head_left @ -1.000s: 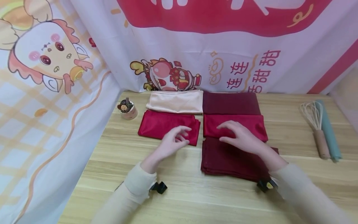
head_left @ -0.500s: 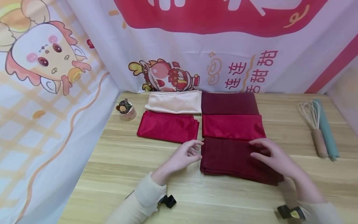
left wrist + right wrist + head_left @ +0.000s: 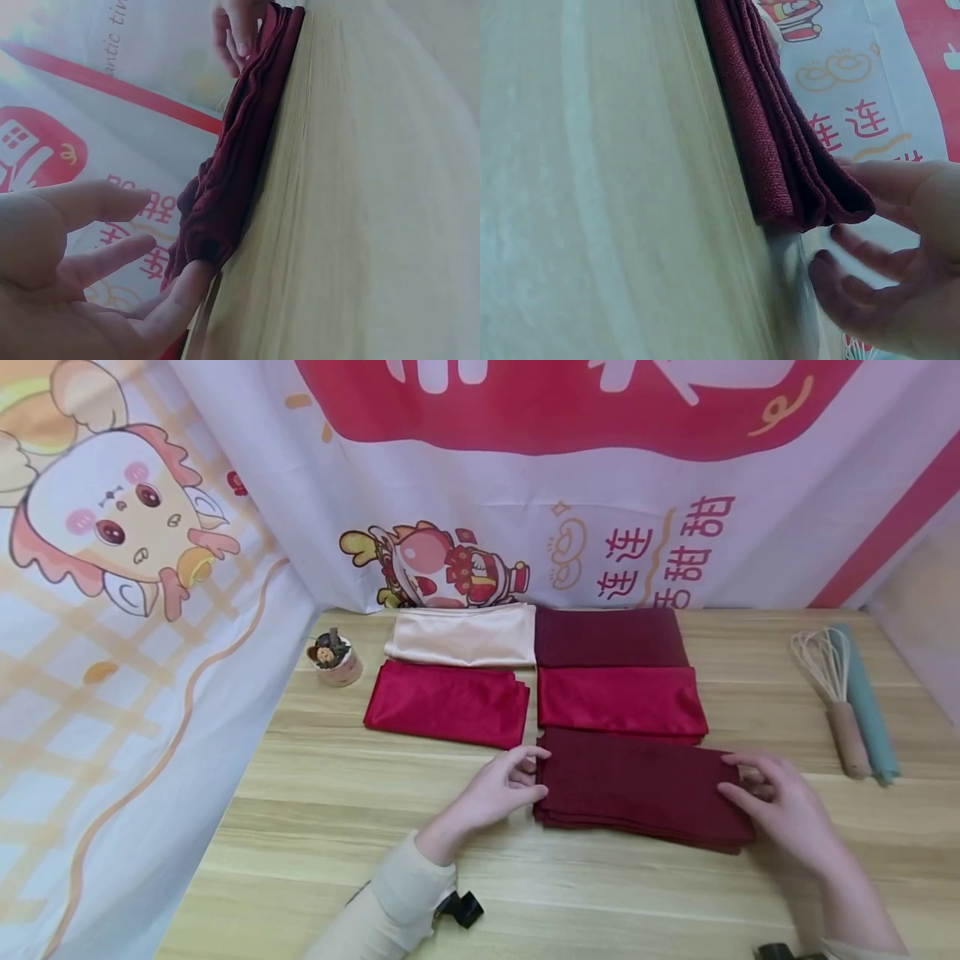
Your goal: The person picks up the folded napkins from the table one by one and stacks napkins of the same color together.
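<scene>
Maroon cloth stack (image 3: 637,789): folded in layers, flat on the wooden table (image 3: 330,827), its right end swung slightly towards 4 o'clock
Left hand (image 3: 491,789): at the stack's 9 o'clock end, fingers apart, one fingertip touching the folds, no pinch
Right hand (image 3: 783,802): at the 3 o'clock end, fingers loosely bent about the folded edge, no closed pinch showing
Hold: using opposite short ends probably steadies the layers evenly; the stack lies between both hands, long edges free
Bright red cloth (image 3: 618,700): at 12 o'clock, along the stack's far edge, with the far maroon cloth (image 3: 609,637) beyond
Left column: crimson cloth (image 3: 446,702) towards 10, cream cloth (image 3: 461,637) behind; rows probably keep the folds square
Table sides: small pot (image 3: 337,667) at 10, whisk (image 3: 845,731) and teal rod (image 3: 866,706) at 2, probably aside for hand room
</scene>
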